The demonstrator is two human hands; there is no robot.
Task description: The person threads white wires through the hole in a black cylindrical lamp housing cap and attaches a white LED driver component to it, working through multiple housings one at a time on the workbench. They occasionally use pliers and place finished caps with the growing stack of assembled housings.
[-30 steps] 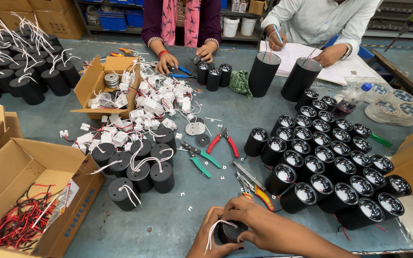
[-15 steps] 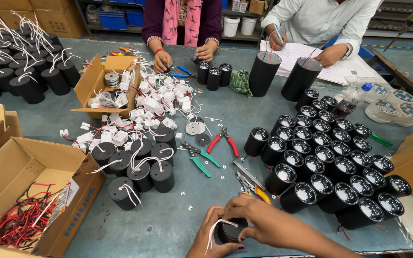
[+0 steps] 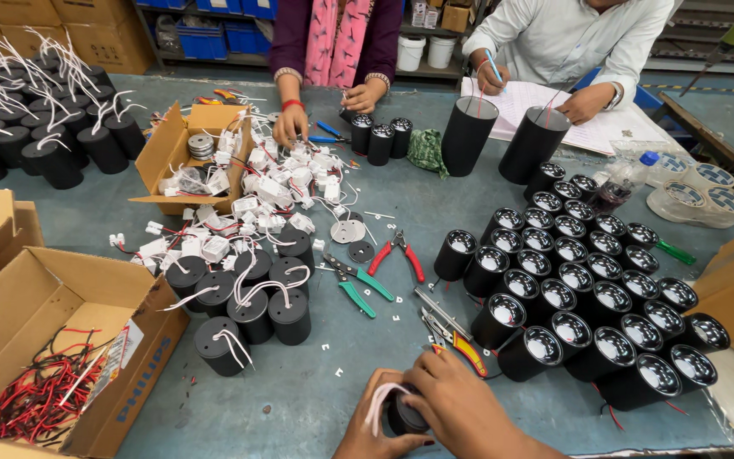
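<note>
Head view is showing both hands meeting at the near table edge over one black can point(image 3: 403, 415). The left hand point(image 3: 375, 435) is cupping the can from below and from its left side, fingers curled round the body, while a white wire loop point(image 3: 377, 406) is arching over its knuckles. The right hand point(image 3: 460, 404) is lying across the top of the can, fingers bent and pressing down on it, so most of the can is hidden; whether the fingertips are pinching the wire cannot be told.

Judging by this, the step in hand looks like fitting or seating the wired part of this one can, and it seems to be midway. The next move would call for a steady grip from the left hand while the right works the wire with care, since the loop is thin and could slip or kink.

Just ahead of the right hand a yellow-handled tool point(image 3: 467, 350) is lying on the table point(image 3: 299, 399), with green pliers point(image 3: 354, 287) and red pliers point(image 3: 398, 253) further off. Finished cans point(image 3: 605, 297) are standing in rows to the right, wired cans point(image 3: 248, 293) to the left.
</note>
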